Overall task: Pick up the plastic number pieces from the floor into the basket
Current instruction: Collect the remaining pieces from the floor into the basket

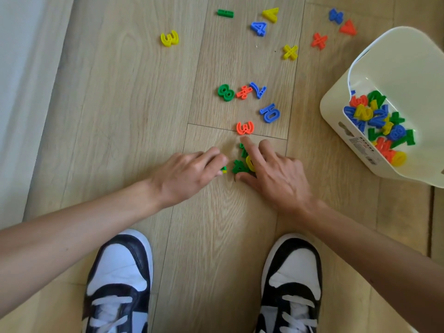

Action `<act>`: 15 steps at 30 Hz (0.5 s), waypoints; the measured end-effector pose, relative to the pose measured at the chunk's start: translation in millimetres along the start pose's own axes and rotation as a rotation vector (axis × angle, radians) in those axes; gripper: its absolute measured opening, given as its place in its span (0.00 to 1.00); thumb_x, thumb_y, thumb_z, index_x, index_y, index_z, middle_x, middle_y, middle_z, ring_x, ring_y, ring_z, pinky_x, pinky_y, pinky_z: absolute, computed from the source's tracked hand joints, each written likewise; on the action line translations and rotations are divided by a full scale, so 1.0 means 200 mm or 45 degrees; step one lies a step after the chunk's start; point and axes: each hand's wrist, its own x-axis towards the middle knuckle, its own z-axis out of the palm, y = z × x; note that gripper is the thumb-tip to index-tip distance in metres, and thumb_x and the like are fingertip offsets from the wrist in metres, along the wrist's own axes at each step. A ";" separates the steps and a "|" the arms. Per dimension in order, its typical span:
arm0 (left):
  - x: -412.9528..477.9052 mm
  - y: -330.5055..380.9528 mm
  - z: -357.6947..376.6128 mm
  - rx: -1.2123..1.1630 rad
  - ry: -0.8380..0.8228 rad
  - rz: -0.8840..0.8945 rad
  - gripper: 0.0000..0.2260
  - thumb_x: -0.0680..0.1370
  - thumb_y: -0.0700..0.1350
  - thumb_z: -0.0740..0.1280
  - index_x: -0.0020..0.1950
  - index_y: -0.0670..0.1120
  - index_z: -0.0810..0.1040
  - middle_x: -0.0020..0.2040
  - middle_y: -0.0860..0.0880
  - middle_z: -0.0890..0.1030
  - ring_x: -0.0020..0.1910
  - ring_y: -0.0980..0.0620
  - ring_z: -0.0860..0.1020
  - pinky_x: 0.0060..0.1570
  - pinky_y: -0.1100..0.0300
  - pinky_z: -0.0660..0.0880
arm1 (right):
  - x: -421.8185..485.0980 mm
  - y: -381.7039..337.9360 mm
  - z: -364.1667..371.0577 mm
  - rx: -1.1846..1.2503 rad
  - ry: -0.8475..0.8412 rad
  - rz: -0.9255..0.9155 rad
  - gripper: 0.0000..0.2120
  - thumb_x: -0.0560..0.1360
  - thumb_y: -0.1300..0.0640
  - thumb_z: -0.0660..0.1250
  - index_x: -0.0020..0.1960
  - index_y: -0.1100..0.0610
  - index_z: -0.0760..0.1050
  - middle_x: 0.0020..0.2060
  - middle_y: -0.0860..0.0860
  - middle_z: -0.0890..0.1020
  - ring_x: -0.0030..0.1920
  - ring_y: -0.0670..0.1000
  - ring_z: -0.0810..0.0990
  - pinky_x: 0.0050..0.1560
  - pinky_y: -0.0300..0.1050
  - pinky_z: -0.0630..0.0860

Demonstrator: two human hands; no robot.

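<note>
Green and yellow plastic number pieces (pixel 242 162) bunched under right hand (pixel 276 174), fingers spread, gathering; left hand (pixel 189 174) pinching small bits. White plastic basket (pixel 336 111) well right. Overfull grips likely spilling pieces en route.

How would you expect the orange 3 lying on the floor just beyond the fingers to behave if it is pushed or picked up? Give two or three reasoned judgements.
The orange 3 looks like rigid moulded plastic, so probably stiff, not floppy. It lies flat on the smooth wooden floor, so a push would likely slide it, not roll or tip it. It is small beside the right hand, so probably light.
</note>
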 end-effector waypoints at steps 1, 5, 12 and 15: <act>0.03 0.00 0.01 0.005 0.001 0.012 0.06 0.81 0.43 0.63 0.51 0.42 0.68 0.42 0.44 0.75 0.29 0.48 0.77 0.17 0.57 0.68 | 0.00 0.00 0.00 -0.014 -0.007 -0.022 0.34 0.75 0.33 0.60 0.72 0.54 0.65 0.47 0.52 0.75 0.27 0.50 0.75 0.22 0.39 0.62; 0.09 0.01 0.04 0.033 -0.017 0.037 0.08 0.80 0.43 0.64 0.53 0.42 0.65 0.44 0.43 0.76 0.31 0.48 0.78 0.18 0.56 0.71 | 0.02 0.00 0.01 -0.011 0.037 -0.051 0.29 0.75 0.33 0.60 0.62 0.56 0.71 0.45 0.53 0.73 0.24 0.49 0.69 0.19 0.38 0.64; 0.09 0.00 0.07 0.063 -0.066 0.043 0.10 0.80 0.46 0.64 0.52 0.43 0.66 0.47 0.42 0.74 0.31 0.48 0.76 0.19 0.56 0.72 | 0.04 -0.01 0.02 -0.007 0.106 -0.097 0.26 0.75 0.37 0.66 0.58 0.59 0.72 0.45 0.53 0.75 0.23 0.48 0.63 0.21 0.38 0.58; 0.08 -0.01 0.07 0.086 -0.081 0.055 0.10 0.80 0.47 0.65 0.52 0.43 0.67 0.47 0.42 0.75 0.32 0.48 0.77 0.19 0.57 0.72 | 0.04 -0.02 0.01 0.012 0.126 -0.161 0.20 0.78 0.41 0.62 0.56 0.58 0.68 0.42 0.52 0.75 0.23 0.48 0.64 0.22 0.38 0.57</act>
